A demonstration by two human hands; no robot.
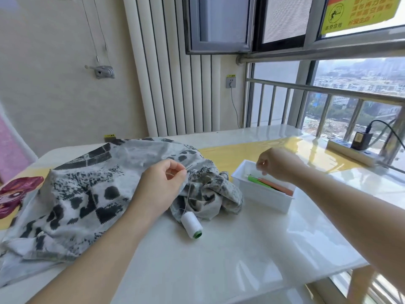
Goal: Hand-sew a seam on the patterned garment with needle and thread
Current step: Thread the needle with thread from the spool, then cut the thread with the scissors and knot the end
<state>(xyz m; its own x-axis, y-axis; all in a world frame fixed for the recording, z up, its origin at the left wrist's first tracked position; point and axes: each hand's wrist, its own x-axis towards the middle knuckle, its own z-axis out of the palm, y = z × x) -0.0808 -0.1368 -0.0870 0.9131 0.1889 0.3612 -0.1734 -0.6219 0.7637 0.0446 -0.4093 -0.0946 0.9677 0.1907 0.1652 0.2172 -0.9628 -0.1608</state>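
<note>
Far left I saw a maroon-pink cartoon-print piece [15,194] lying flat on the glossy white table [241,249]. Next to it was the crumpled grey-white fabric garment with black blotch pattern [87,194], spread over the table's left half. The left hand [162,185] rested on the garment, thumb and forefinger pinching a thin dark needle [189,168] whose tip pointed right over the bunched folds. A fine pale thread [188,194] dropped from that pinch to the white spool with green core [191,224], which lay on its side on the table and touched the garment's edge. Right of that sat a white rectangular plastic tray [260,195] holding green and orange tools [271,185]. The right hand [276,165] hovered over the tray's far end with fingers curled down; I could not tell whether it held anything. Far right was a white power strip with a black adapter [359,141].
</note>
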